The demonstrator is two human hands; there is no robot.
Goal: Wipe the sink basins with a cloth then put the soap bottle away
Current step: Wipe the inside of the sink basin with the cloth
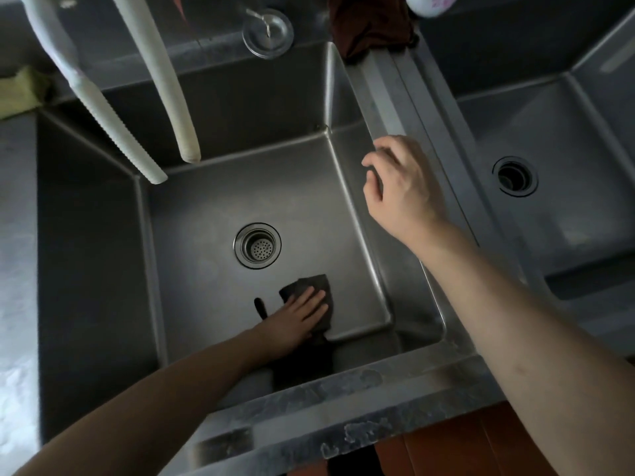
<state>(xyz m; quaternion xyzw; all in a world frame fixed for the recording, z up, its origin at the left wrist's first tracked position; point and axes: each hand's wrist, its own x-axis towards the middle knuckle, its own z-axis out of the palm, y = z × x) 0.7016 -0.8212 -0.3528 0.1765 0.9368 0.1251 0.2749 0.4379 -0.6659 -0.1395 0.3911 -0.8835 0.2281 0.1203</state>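
Basins: two — the big left basin (213, 201) the person leans over, and a shallower right basin (556, 159) past the steel divider (409, 108).
Drains: two, one strainer drain (257, 246) in the left basin floor, one open drain (514, 176) in the right.
Hoses: two white ribbed hoses (161, 84) hanging down into the left basin from the top.
Cloths: one dark cloth (321, 286) in use, plus a dark reddish rag (371, 25) bunched at the far end of the divider and something yellow-green (20, 92) on the left ledge.
Soap bottle: probably the white-and-pink thing (431, 3) cut off at the top edge, just beside the rag — can't say for sure.
Left hand (299, 314): flat on the cloth, fingers straight and close together, pressing it to the basin floor near the front right corner. Cloth pokes out beyond the fingertips and trails back under the wrist.
Right hand (398, 182): hovering by the divider, fingers loosely curled, holding nothing.
Extra: a round metal lid (267, 33) sits on the back ledge.
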